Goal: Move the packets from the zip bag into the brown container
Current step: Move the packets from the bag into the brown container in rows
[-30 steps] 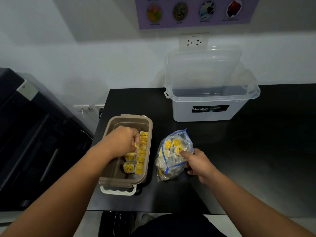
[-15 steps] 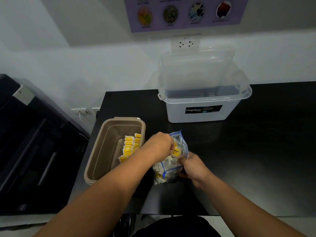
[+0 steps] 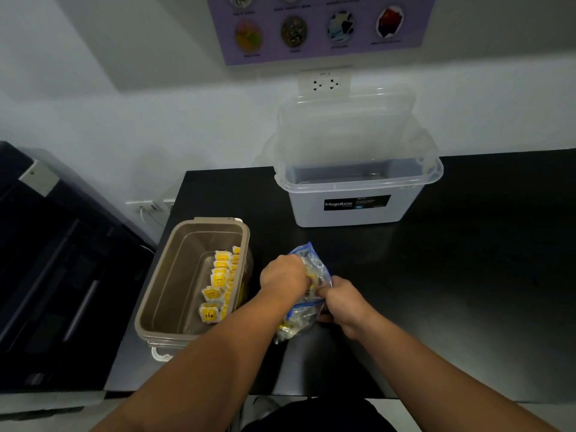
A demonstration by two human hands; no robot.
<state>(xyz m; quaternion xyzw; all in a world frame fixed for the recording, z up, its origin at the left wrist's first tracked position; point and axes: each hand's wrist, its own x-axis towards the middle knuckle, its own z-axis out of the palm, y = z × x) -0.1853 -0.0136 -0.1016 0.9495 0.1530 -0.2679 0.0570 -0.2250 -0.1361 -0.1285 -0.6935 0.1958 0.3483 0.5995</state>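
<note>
A clear zip bag [image 3: 300, 319] with a blue seal lies on the black counter, holding several yellow-and-white tea packets. My left hand [image 3: 282, 277] reaches into the bag's mouth, its fingers curled and hidden among the packets. My right hand [image 3: 341, 302] grips the bag's edge and holds it open. To the left stands the brown container [image 3: 162, 294] with several tea packets [image 3: 218, 285] lined along its right wall.
A translucent Megabox bin [image 3: 358, 194] with its lid leaning on the wall stands at the back of the black counter [image 3: 467, 275]. A dark appliance [image 3: 46, 275] sits left of the counter. The counter's front edge runs just below my forearms.
My left hand left the brown container, crossed right and went into the zip bag. My right hand shifted its hold on the bag's edge.
</note>
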